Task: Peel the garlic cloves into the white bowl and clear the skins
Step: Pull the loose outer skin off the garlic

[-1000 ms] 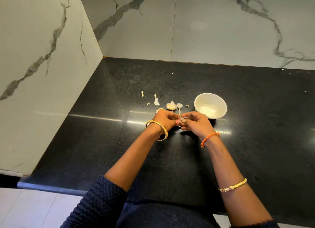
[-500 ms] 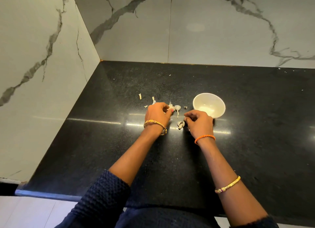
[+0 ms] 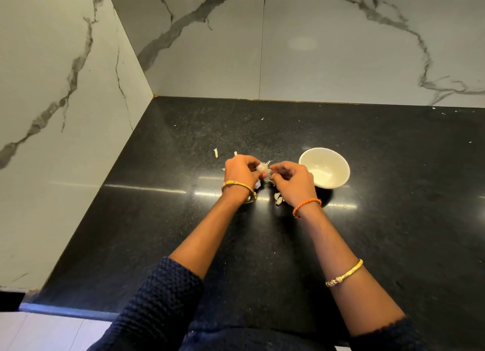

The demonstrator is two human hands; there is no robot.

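Note:
A white piece of garlic [image 3: 263, 167] with a wispy tip is held between both hands above the black counter. My left hand [image 3: 242, 170] grips it from the left, fingers curled round it. From the right, my right hand [image 3: 292, 180] pinches the same piece. The white bowl [image 3: 324, 170] stands just right of my right hand, with something pale at its bottom. Garlic skins [image 3: 278, 199] lie on the counter under my right wrist. More skin scraps [image 3: 215, 152] lie left of my left hand.
The black counter [image 3: 393, 219] fills a corner between marble walls, one on the left [image 3: 52, 140] and one at the back. Its front edge [image 3: 65, 311] runs near my body. Tiny white flecks [image 3: 262, 118] dot the far counter.
My left hand picked up a garlic piece from the counter and both hands came together on it. The skin dropped half a second ago stays below my right wrist.

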